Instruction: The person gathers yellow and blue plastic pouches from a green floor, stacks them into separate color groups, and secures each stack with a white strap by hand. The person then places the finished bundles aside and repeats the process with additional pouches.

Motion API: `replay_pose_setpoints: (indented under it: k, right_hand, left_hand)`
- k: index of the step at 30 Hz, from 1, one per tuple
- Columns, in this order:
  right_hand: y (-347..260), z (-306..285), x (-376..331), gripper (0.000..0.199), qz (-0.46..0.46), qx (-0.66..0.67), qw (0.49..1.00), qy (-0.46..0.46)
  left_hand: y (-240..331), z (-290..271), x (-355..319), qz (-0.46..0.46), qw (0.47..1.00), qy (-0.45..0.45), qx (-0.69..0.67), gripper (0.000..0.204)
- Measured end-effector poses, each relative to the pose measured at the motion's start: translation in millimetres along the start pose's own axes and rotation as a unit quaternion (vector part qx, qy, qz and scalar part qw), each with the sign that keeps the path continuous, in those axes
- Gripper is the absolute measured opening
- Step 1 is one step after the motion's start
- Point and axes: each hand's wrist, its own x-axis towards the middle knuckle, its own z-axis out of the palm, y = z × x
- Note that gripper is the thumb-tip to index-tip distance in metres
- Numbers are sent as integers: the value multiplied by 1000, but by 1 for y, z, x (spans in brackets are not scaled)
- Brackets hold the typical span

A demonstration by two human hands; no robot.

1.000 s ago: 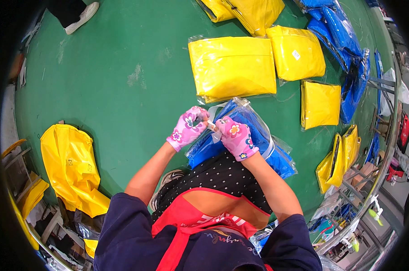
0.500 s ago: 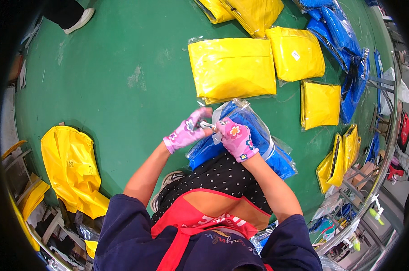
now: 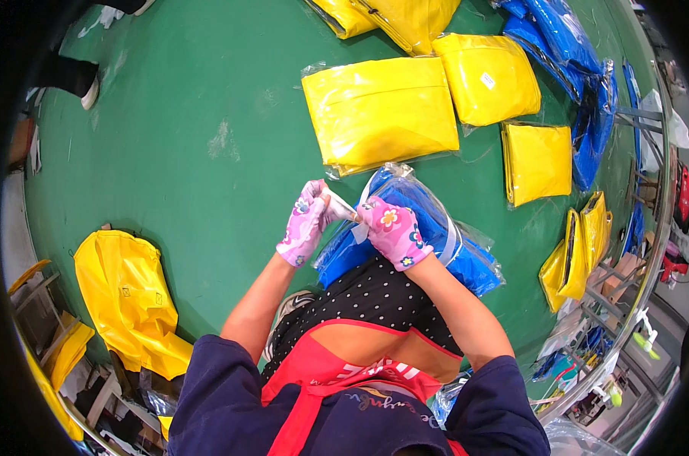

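A folded blue bundle (image 3: 473,266) in clear plastic lies against my knees, with a white strap (image 3: 451,242) around it. My left hand (image 3: 304,224), in a pink flowered glove, is closed on a white strip (image 3: 340,206), probably an end of that strap. Just above the bundle's left part, my right hand (image 3: 394,230), gloved alike, pinches the other end of the strip. The strip spans the short gap between both hands. Whether it is knotted there is hidden by my right fingers.
Beyond the bundle lie a large yellow packet (image 3: 382,114) and smaller yellow packets (image 3: 538,163). Blue packets (image 3: 561,45) pile up at the far right. A loose yellow sheet (image 3: 124,289) lies at left. Another person's leg (image 3: 71,76) stands far left, near metal racks (image 3: 633,304) lining the right.
My left hand has drawn away to the left from my right hand, stretching the white strip between them. The other person's foot at far left has shifted left and nearer.
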Motion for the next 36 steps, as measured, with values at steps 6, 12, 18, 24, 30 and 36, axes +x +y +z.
replay_pose_setpoints:
  k: [6, 12, 18, 24, 30, 36]
  right_hand:
    - [2, 2, -1, 15, -17, -9, 1000, -23]
    - [8, 3, -15, 18, -37, -18, 997, -62]
    - [16, -20, -28, 11, -37, 75, 994, -68]
    - [-2, 3, -7, 23, 15, 290, 956, -48]
    - [4, 2, -27, 35, 121, 232, 961, -93]
    - [20, -24, -49, 32, 80, 215, 948, 218]
  left_hand:
    - [-15, 6, 12, 38, 997, 63, -21, 10]
    - [-19, 14, 17, -6, 952, 129, 279, 9]
    - [-13, -46, 40, -113, 954, 66, -269, 19]
    - [-10, 21, 57, 194, 802, 106, 555, 10]
    - [-55, -19, 64, 191, 756, 89, 620, 13]
    - [-57, -38, 68, 102, 675, 32, 730, 33]
